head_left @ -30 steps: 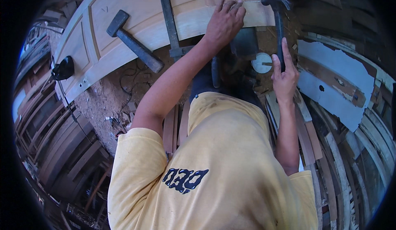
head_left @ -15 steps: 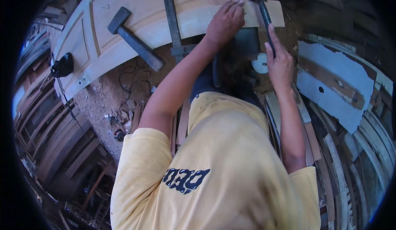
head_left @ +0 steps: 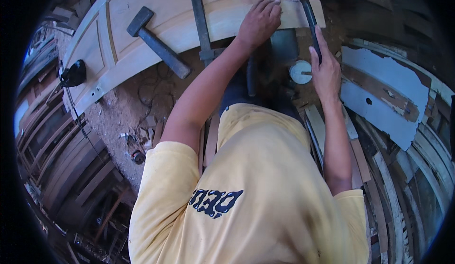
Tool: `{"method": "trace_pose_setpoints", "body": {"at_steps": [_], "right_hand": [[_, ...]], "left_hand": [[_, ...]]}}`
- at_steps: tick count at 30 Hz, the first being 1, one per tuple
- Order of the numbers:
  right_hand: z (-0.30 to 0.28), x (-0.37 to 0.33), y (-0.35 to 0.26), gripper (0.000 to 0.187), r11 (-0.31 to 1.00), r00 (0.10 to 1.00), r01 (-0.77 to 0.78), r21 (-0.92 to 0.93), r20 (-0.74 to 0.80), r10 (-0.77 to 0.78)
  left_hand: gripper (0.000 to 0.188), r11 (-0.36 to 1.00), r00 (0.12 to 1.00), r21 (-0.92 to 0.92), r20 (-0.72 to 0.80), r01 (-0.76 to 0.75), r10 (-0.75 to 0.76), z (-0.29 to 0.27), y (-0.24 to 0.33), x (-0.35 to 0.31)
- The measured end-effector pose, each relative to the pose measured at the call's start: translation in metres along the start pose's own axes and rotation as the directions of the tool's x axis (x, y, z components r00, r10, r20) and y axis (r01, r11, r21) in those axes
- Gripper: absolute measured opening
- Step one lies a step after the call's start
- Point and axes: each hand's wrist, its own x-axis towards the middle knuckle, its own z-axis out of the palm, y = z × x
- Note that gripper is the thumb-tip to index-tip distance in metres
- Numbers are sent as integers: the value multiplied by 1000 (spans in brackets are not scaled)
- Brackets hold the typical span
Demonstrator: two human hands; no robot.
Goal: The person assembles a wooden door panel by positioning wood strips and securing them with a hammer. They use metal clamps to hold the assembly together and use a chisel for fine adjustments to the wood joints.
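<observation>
My right hand (head_left: 326, 70) is closed around the handle of a claw hammer (head_left: 310, 17). Its dark head is over the right end of a pale wooden panelled door (head_left: 222, 26). My left hand (head_left: 259, 23) rests at the door's near edge, left of the hammer head. Its fingers are bent and close together; whatever they may pinch is hidden. Left of that arm, a long metal bar clamp (head_left: 201, 20) crosses the door, its handle hanging below the edge. A heavy sledgehammer (head_left: 161, 50) lies on the door further left, its handle jutting past the near edge.
A black rounded object (head_left: 73, 73) sits at the door's left end beside a thin cord. A round white lid or tin (head_left: 300, 72) is below the hammer. To the right lies a torn white board (head_left: 379, 93) among stacked planks. Timber piles (head_left: 80, 169) fill the left.
The hammer and my right hand have shifted slightly right, and the hammer head now shows more of its claw. My left hand has stayed at nearly the same place on the door.
</observation>
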Motion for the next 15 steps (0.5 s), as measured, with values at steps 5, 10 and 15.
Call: {"method": "trace_pose_setpoints", "body": {"at_steps": [5, 10, 15], "right_hand": [[-12, -24, 6, 56, 997, 992, 35, 71, -127, -26], [-16, -37, 11, 55, 997, 990, 20, 81, -144, -8], [-17, -50, 8, 56, 983, 986, -123, 140, -91, 136]], "left_hand": [[19, 998, 998, 37, -41, -48, 50, -9, -1, 11], [20, 998, 991, 10, 111, 68, -69, -17, 0, 14], [14, 835, 917, -475, -126, 279, -378, -19, 6, 32]]}}
